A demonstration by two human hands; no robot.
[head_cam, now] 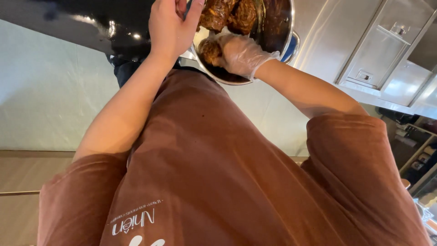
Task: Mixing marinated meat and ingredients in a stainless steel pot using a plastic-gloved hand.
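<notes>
Two hands: both reach from brown short sleeves to a steel bowl (286,32) held close before the chest, at the top of the view.
Right hand (240,53): wears a thin clear plastic glove; its grip is closed around one meat piece (210,50) at the bowl's near rim.
Left hand (169,26): bare, fingers curled up against the bowl's left rim; the frame's top edge cuts off the fingertips, so I cannot tell whether it clamps the rim or only steadies it.
Meat pieces (228,13): several chunky lumps, dark reddish brown and glistening with sauce, piled inside the bowl.
Handling, as a judgement: the meat looks soft, wet and slippery and may break apart if squeezed; cup each lump from beneath around its thickest part.
Bowl, as a judgement: rigid, smooth, probably fairly heavy when loaded; its rolled rim is the surest hold.
Surroundings: brown shirt (205,173) fills the lower view; steel cabinet doors (378,50) to the right.
</notes>
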